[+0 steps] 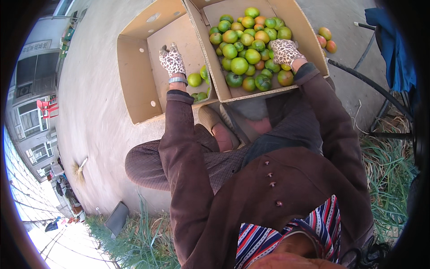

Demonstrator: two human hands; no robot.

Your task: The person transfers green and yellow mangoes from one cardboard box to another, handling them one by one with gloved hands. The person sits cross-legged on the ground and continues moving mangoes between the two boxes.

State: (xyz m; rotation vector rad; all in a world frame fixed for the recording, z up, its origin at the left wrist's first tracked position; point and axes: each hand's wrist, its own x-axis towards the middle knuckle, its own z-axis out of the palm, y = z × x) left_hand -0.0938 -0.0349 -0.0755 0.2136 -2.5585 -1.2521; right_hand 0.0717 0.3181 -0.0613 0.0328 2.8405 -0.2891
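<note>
Two open cardboard boxes stand side by side before me. The right cardboard box (302,20) holds many green and orange tomatoes (239,66). My right hand (285,52), in a spotted glove, reaches among them at the right side; its fingertips are partly hidden, so a grip cannot be told. Over the left cardboard box (134,80) is my left hand (172,60), in a matching glove with dark fingertips, its fingers apart and nothing seen in them. Several green tomatoes (194,80) lie in that box's near right corner, beside my left wrist.
A few reddish tomatoes (325,33) lie on the concrete ground to the right of the boxes. A metal frame with blue cloth (393,53) stands at the far right. My feet are just below the boxes. Green plants (389,175) grow behind me; a broom (79,170) lies at left.
</note>
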